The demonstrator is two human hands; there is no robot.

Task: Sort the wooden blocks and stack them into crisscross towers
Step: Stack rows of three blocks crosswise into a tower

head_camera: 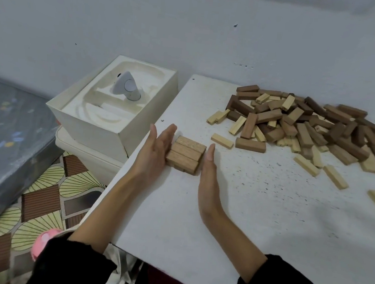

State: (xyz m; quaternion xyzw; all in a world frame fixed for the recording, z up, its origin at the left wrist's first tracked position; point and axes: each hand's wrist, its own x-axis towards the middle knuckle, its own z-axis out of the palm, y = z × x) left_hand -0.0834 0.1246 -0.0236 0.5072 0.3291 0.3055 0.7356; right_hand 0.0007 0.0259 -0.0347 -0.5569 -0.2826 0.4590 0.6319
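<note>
A low stack of mid-brown wooden blocks (185, 154) sits near the left edge of the white table (232, 216), three blocks side by side on top, with a lower layer under them. My left hand (157, 149) presses flat against the stack's left side with straight fingers. My right hand (208, 176) stands flat on edge against its right side. A large loose pile of dark, mid-brown and pale blocks (310, 127) lies at the table's far right. Several pale blocks (335, 177) lie scattered in front of the pile.
A cream box (87, 117) holding a grey device (127, 89) stands left of the table on another box. A mattress in plastic (4, 136) and a patterned floor (43, 200) lie further left. A white wall rises behind.
</note>
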